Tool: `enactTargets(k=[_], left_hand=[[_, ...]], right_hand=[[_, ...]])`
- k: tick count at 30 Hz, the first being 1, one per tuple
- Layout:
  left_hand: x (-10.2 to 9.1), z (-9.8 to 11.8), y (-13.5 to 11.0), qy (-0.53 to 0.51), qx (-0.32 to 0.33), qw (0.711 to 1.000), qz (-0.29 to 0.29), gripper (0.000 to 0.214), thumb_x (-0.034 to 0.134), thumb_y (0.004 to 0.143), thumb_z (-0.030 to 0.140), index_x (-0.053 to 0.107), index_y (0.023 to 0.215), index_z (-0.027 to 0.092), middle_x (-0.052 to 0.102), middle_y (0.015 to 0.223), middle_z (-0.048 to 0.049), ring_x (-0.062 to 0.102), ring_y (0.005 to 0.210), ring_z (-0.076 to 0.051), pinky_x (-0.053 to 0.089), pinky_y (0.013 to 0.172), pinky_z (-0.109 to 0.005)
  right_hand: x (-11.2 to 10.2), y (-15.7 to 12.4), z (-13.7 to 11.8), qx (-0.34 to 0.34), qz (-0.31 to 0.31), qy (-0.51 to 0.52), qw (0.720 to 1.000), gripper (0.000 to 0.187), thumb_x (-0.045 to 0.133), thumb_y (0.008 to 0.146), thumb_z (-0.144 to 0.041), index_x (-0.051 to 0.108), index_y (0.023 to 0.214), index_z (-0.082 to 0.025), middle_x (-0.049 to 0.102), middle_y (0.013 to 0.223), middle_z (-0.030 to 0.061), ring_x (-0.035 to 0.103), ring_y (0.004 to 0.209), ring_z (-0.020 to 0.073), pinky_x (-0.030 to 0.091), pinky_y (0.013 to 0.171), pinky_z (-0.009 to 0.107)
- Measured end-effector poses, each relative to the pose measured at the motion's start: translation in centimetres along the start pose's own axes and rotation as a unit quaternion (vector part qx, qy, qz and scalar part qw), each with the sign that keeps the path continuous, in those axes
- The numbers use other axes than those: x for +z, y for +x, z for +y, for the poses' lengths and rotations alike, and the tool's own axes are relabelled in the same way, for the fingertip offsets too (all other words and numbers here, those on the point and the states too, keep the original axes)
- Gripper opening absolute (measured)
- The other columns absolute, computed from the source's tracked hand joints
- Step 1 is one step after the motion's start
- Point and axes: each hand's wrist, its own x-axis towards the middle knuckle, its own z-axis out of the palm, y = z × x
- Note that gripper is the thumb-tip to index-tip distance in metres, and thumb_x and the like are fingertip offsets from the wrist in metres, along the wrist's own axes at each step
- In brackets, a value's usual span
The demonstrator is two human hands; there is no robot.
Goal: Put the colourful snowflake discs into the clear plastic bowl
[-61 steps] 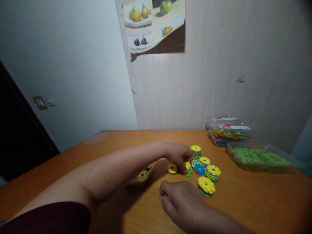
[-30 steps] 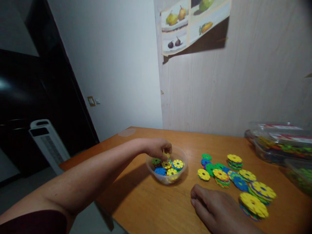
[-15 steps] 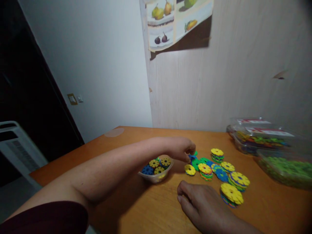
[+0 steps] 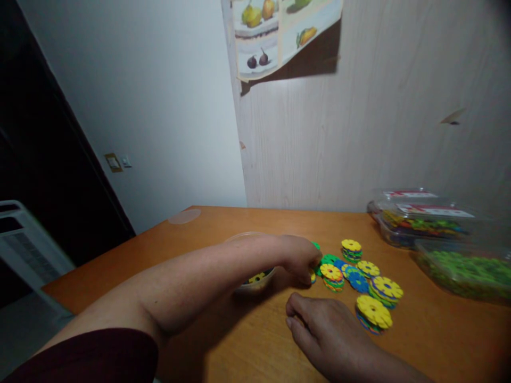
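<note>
My left hand (image 4: 301, 259) reaches across the bowl (image 4: 255, 287), its fingers closed on a yellow notched disc (image 4: 313, 276) that shows only at its edge. The clear plastic bowl, with yellow and dark discs inside, is mostly covered by my left forearm. Nearer to me, my right hand (image 4: 319, 324) rests on the table, fingers curled and nothing visible in them. Right of both hands lie green discs (image 4: 330, 259), blue discs (image 4: 358, 282) and several stacks topped with yellow, such as the yellow-topped stack (image 4: 373, 313) beside my right hand.
Clear plastic boxes (image 4: 427, 218) of colourful pieces stand at the table's back right, with an open tub of green pieces (image 4: 467, 271) before them. A round translucent lid (image 4: 184, 216) lies at the far left. Behind the wooden table (image 4: 239, 351) rises a wall.
My left hand has come down and nearer to me, onto the yellow disc, and its forearm now covers more of the bowl. My right hand stays in place. The view has shifted slightly.
</note>
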Motion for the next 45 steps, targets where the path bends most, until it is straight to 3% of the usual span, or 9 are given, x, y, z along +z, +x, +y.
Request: enactTargets(k=[6,11,13,20,32,45], left_hand=[[-0.8,-1.2,-1.6,-0.029,-0.012,0.999,0.043,0.032,0.066,0.071,0.036,0.066,0.098,0.018,0.068,0.088,-0.0048,0.057,0.070,-0.016,0.041,0.063,-0.027],[-2.2,-4.1,-5.7,-0.074,-0.018,0.988,0.132,0.027,0.061,0.075,0.025,0.060,0.101,0.016,0.066,0.096,-0.0048,0.056,0.075,-0.013,0.040,0.063,-0.024],[-2.2,-5.1,-7.3,-0.091,-0.036,0.985,0.141,0.028,0.060,0.075,0.025,0.059,0.102,0.015,0.066,0.098,-0.0053,0.056,0.077,-0.013,0.041,0.064,-0.023],[0.3,-6.2,-9.6,-0.105,-0.104,0.983,0.106,0.033,0.064,0.075,0.032,0.060,0.104,0.015,0.067,0.098,-0.0064,0.058,0.076,-0.014,0.041,0.061,-0.023],[3.3,-8.3,-11.2,-0.136,-0.110,0.984,0.025,0.031,0.067,0.073,0.029,0.065,0.102,0.018,0.069,0.091,-0.0015,0.057,0.071,-0.012,0.039,0.058,-0.020],[4.9,-8.8,-10.2,-0.123,-0.099,0.986,0.049,0.023,0.066,0.070,0.025,0.065,0.092,0.018,0.067,0.083,-0.0005,0.056,0.068,-0.012,0.038,0.056,-0.020]], right_hand=[[0.1,-0.1,0.2,-0.003,0.002,0.000,1.000,0.012,0.048,0.087,-0.026,0.059,0.086,-0.028,0.070,0.075,-0.0033,0.061,0.068,0.0159,0.019,0.056,0.029],[-0.1,-0.1,0.2,-0.001,-0.009,-0.001,1.000,0.012,0.048,0.087,-0.026,0.060,0.087,-0.027,0.070,0.077,-0.0021,0.063,0.070,0.0161,0.022,0.057,0.028],[-0.1,-0.1,0.2,-0.001,-0.012,-0.001,1.000,0.012,0.048,0.087,-0.027,0.060,0.088,-0.028,0.071,0.078,-0.0020,0.063,0.071,0.0165,0.022,0.057,0.028],[-0.1,-0.1,0.2,0.002,-0.021,-0.006,1.000,0.012,0.048,0.087,-0.027,0.060,0.087,-0.027,0.071,0.077,-0.0020,0.064,0.071,0.0170,0.024,0.057,0.027],[-0.4,0.2,-0.2,0.022,-0.052,-0.003,0.998,0.012,0.047,0.087,-0.028,0.059,0.085,-0.026,0.071,0.078,-0.0004,0.065,0.072,0.0181,0.028,0.057,0.026],[-0.4,0.2,-0.3,0.027,-0.051,-0.008,0.998,0.012,0.048,0.086,-0.027,0.060,0.086,-0.027,0.071,0.079,-0.0005,0.065,0.073,0.0183,0.029,0.058,0.027]])
